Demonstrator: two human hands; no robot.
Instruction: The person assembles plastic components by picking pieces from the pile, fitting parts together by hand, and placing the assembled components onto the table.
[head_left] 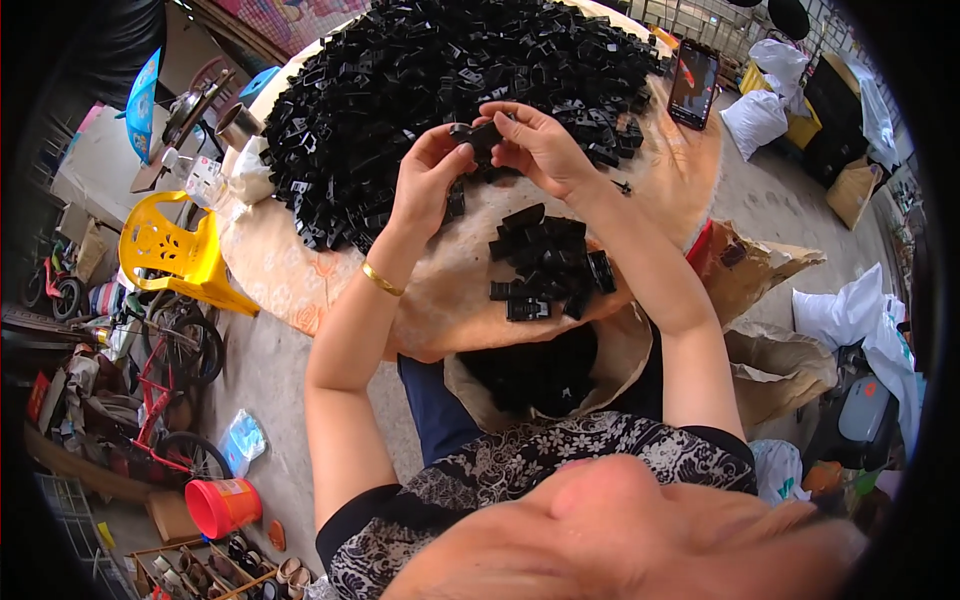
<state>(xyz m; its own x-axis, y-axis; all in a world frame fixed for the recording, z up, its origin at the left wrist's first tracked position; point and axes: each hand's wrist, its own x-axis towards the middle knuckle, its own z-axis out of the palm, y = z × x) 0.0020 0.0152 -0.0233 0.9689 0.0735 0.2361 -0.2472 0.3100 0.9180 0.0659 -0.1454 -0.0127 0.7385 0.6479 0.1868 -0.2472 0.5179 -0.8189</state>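
Both my hands meet over the near edge of a large heap of black plastic parts [400, 90] on a round table. Between them is a small black plastic part [483, 136], pinched by my left hand [436, 165] and my right hand [540, 150]. The fingers partly cover it, so its exact shape is hard to make out. Closer to me, a smaller pile of black plastic parts [545, 260] lies on the patterned tablecloth [440, 290]. Below the table edge, an open sack [622, 370] at my lap holds more black parts.
A phone [694, 85] stands at the table's right side. To the left are a yellow plastic chair [170, 245], a red bicycle [155, 385] and a red bucket [222, 507]. Torn brown paper sacks [775, 365] and white bags [752, 122] stand on the right.
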